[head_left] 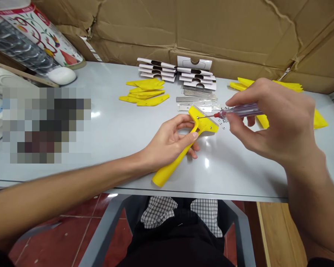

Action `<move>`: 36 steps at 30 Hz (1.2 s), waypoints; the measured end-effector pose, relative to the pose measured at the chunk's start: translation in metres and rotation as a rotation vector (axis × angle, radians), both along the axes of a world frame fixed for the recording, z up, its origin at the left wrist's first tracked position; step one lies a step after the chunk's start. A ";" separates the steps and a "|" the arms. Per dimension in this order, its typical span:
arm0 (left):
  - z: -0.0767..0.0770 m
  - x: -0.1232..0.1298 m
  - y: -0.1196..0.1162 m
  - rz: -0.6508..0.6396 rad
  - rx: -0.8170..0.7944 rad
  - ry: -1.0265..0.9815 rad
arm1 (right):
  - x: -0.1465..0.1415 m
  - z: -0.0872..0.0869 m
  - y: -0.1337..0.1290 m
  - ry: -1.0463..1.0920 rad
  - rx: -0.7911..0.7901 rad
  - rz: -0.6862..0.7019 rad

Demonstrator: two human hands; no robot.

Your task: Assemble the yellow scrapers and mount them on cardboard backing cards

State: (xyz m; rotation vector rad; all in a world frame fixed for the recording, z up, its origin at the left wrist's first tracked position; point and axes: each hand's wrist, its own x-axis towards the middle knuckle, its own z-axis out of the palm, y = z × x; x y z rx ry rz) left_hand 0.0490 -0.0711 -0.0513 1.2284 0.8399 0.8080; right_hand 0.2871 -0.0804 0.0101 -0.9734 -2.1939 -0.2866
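My left hand is wrapped round the neck of a yellow scraper, whose wide head points up and to the right. Two screws show in that head, and a clear blade edge runs along its far side. Between the fingers and thumb of my right hand is a screwdriver with a translucent purple handle and a red collar. Its thin shaft reaches left, and the tip meets the left screw of the scraper head. Small nuts lie on the table just beyond the head.
Yellow plastic pieces are piled behind, with more yellow parts at the right. Metal blades and folded white cards stand near the cardboard. A bottle and a patterned canister are at the left.
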 end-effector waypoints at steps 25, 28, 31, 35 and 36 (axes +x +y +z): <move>0.002 0.001 -0.001 0.004 -0.010 0.017 | 0.005 0.001 0.001 -0.165 0.080 -0.152; 0.002 0.001 -0.001 0.004 -0.016 0.012 | 0.004 0.003 0.000 -0.160 0.067 -0.115; 0.002 0.001 0.000 0.014 -0.014 0.022 | 0.003 0.003 -0.003 -0.120 0.013 -0.061; 0.002 0.000 0.000 0.005 -0.002 0.027 | 0.002 0.002 -0.003 -0.071 -0.042 -0.009; 0.002 0.000 0.000 0.002 0.000 0.026 | 0.003 0.001 -0.001 -0.065 -0.025 0.005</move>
